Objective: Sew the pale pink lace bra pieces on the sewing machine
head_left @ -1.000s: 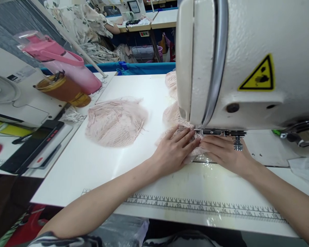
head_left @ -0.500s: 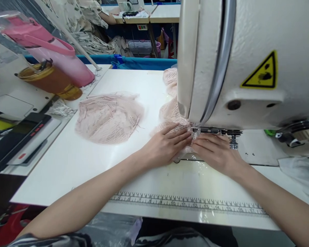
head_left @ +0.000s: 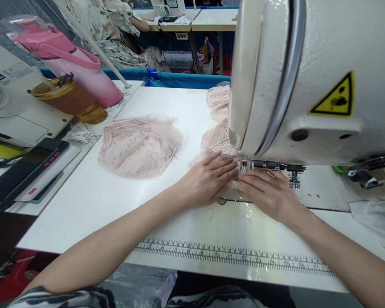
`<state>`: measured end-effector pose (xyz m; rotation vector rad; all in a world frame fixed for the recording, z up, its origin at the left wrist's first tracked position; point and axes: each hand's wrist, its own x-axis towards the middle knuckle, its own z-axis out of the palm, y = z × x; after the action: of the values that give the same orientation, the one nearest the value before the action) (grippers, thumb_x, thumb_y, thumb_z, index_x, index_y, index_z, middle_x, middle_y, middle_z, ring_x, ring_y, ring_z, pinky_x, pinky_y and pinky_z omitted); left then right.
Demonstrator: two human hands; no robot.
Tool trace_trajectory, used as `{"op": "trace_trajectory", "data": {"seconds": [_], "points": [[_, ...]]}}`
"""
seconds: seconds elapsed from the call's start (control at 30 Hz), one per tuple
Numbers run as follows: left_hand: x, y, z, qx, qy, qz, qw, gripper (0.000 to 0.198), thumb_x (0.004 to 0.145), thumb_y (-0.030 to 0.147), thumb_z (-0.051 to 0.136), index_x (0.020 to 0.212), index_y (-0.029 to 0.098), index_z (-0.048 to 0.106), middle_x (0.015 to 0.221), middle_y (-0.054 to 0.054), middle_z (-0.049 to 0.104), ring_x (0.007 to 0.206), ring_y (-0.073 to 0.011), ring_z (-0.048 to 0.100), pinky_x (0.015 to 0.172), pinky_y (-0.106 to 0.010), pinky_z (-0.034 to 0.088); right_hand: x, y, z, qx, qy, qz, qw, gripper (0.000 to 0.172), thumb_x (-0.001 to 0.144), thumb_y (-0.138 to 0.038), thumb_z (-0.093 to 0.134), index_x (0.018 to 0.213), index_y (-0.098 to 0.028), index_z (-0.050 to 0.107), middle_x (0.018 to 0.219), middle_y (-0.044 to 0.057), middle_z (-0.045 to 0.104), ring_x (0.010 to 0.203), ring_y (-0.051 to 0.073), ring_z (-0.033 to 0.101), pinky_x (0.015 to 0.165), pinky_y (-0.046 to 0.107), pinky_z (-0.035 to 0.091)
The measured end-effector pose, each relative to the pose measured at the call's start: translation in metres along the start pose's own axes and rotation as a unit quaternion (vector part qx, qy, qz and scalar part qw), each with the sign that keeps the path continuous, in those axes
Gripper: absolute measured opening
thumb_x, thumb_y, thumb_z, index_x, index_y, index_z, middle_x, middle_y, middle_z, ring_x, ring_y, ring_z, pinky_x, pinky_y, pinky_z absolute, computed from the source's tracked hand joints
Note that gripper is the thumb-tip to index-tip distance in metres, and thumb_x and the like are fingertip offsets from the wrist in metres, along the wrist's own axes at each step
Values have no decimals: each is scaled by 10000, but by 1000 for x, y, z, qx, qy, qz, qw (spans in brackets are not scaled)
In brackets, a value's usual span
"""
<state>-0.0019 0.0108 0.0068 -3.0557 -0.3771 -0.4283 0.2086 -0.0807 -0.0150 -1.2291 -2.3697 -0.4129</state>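
My left hand (head_left: 205,179) lies flat, fingers stretched out, on a piece of pale pink lace (head_left: 218,141) just left of the presser foot (head_left: 248,166) of a white sewing machine (head_left: 308,77). My right hand (head_left: 268,192) rests flat beside it, its fingertips pressing the same lace under the machine head. The fingertips of both hands nearly meet at the foot. The lace trails back behind the machine, partly hidden by it.
A separate heap of pink lace pieces (head_left: 137,145) lies on the white table (head_left: 93,201) to the left. A printed ruler (head_left: 231,256) runs along the near edge. A pink bottle (head_left: 73,64), a brown cup (head_left: 64,100) and a control panel (head_left: 28,169) stand left. Another person (head_left: 115,30) sits behind.
Both hands have crept slightly left with the lace at the presser foot. The view has shifted a little; the lace heap stays put.
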Motion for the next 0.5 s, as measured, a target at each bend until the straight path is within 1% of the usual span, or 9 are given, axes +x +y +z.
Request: {"op": "trace_trajectory", "data": {"seconds": [0.17,0.33,0.5], "points": [[0,4,1,24,-5,-13,1000,391,993,271,345,1253,96,579,1285,-100,593,1245,-225,532,1144,-451,318,-1,2,2,-4,-1,-1,1000,242,842,-28,526,976,-205,623,1041,-27,715,1041,114,605,888,268,441],[-1,7,5,47,7,-20,999,393,984,269,353,1244,87,585,1295,-106,586,1241,-243,533,1137,-457,325,-2,2,2,-7,2,8,1000,229,844,-42,520,968,-204,624,1051,-26,711,1007,115,614,842,266,439],[0,11,4,59,6,-33,998,400,978,282,361,1235,75,588,1288,-124,590,1226,-258,545,1123,-466,339,-3,0,1,-22,-10,37,999,250,861,-53,512,1010,-215,628,1042,-24,710,959,117,625,832,281,437]]}}
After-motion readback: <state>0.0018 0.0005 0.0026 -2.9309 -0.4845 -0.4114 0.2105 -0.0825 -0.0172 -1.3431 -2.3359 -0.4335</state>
